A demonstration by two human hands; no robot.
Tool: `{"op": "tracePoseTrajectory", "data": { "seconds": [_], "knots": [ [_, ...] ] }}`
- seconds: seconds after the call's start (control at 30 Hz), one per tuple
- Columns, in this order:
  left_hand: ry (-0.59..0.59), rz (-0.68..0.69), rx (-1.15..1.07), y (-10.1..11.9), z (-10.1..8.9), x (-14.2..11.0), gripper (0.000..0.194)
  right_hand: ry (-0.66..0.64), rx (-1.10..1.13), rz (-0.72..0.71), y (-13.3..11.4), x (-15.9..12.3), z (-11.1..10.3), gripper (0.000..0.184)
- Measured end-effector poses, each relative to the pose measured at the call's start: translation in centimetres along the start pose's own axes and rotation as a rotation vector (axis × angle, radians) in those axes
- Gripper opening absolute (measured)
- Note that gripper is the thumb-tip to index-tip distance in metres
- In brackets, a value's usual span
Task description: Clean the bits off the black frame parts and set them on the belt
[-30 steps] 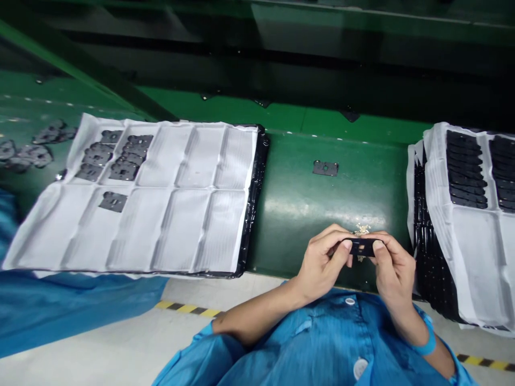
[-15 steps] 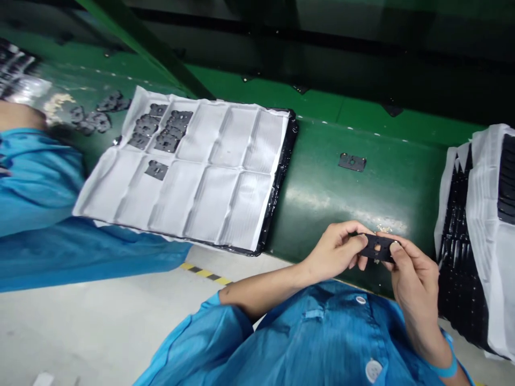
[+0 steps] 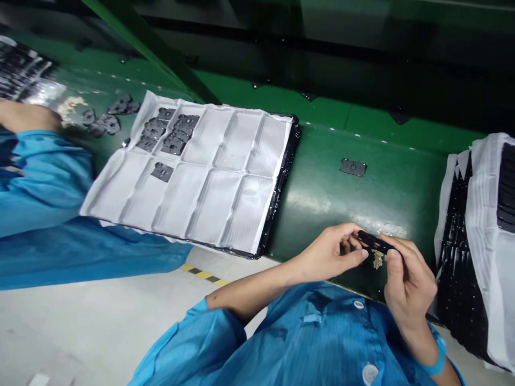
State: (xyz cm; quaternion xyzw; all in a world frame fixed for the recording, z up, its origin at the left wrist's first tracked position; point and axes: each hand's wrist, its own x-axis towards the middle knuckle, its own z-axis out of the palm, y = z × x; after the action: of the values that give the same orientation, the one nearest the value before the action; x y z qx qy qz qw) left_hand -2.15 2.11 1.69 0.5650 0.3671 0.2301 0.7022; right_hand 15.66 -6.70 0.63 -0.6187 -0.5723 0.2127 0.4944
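Between my two hands is a small black plate (image 3: 376, 242), turned nearly edge-on to me. My right hand (image 3: 408, 279) pinches its right end between thumb and fingers. At the left end, the fingers of my left hand (image 3: 340, 252) are on the plate, while the left thumb stands a little below it. A small pile of brass-coloured pieces (image 3: 377, 259) lies on the green table just under the plate. Farther back on the table, a second flat black plate (image 3: 353, 167) with a square hole lies by itself.
To the left, a white-lined black tray (image 3: 257, 209) holds several black plates (image 3: 177, 134). More dark parts (image 3: 107, 122) lie beyond it, near a co-worker's blue sleeve (image 3: 48, 177). Stacked black trays with white liners (image 3: 466, 246) stand at the right. A green bar (image 3: 148, 51) slants overhead.
The plate in my hands has tilted from showing its broad face to nearly edge-on. My left thumb has come off its face, and the brass-coloured pieces below show more fully.
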Motion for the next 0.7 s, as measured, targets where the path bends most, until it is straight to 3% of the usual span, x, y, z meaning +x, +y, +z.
{"op": "tracePoseTrajectory", "data": {
  "seconds": [0.13,0.2,0.3,0.47,0.57,0.7],
  "knots": [
    [0.104,0.191,0.166,0.7,-0.1,-0.5,0.021,0.056,-0.019,-0.042,-1.0,0.1,0.6,0.030],
    [0.153,0.139,0.220,0.6,-0.8,-0.6,0.019,0.039,0.052,0.013,-1.5,0.3,1.2,0.031],
    [0.106,-0.028,0.298,0.5,-2.8,0.4,0.028,0.046,0.142,0.037,-1.2,1.1,2.3,0.026],
    [0.091,0.070,0.402,2.7,-5.8,1.9,0.046,-0.087,0.111,0.110,0.1,0.3,3.5,0.020],
    [0.055,0.058,0.503,4.5,-8.4,3.3,0.042,-0.163,0.107,0.133,1.1,-0.6,3.7,0.025],
    [0.089,0.062,0.604,6.8,-11.2,7.0,0.034,-0.162,0.147,0.092,1.8,-1.3,3.0,0.037]
  ]
}}
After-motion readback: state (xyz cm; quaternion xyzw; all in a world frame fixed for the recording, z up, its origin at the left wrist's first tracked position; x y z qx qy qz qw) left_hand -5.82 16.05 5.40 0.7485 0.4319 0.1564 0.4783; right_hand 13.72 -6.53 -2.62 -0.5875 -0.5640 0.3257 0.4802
